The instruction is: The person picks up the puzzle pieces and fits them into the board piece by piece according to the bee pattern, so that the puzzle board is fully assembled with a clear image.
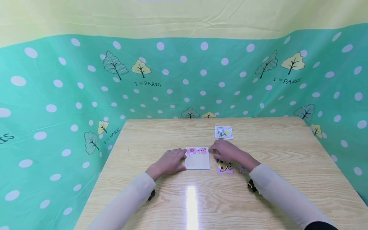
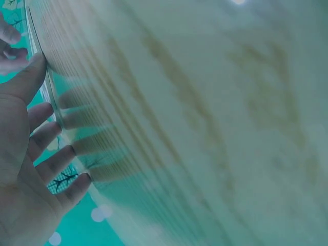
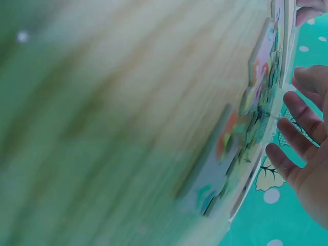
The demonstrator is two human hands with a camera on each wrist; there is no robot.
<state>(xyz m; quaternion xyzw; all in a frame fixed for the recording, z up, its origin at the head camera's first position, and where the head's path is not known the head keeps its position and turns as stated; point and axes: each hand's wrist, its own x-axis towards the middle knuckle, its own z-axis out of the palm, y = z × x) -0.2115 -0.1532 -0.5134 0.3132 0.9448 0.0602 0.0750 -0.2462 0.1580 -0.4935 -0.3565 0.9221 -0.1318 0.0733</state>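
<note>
The puzzle board point(image 1: 197, 163) is lying between the left and right edges of the table point(image 1: 143, 140). The left hand point(image 1: 169, 162) is touching its side with a wide grip; the right hand point(image 1: 226, 150) is hovering with a loose, wide grip, near loose pieces point(image 1: 225, 168). A picture card point(image 1: 223, 132) is lying nearer the far edge.

Table point(image 1: 273, 137) had a pale wood-grain top, bright glare streak point(image 1: 191, 207) at its 6 o'clock side. Square white puzzle tray point(image 1: 197, 162) lay flat near the middle. Taken from the tray: square picture card point(image 1: 223, 132) lay flat and apart at 1 to 2 o'clock, colourful print up; loose puzzle pieces point(image 1: 225, 169), pink, yellow and black, were clustered near it around 3 to 4 o'clock, partly hidden in the head view.
</note>
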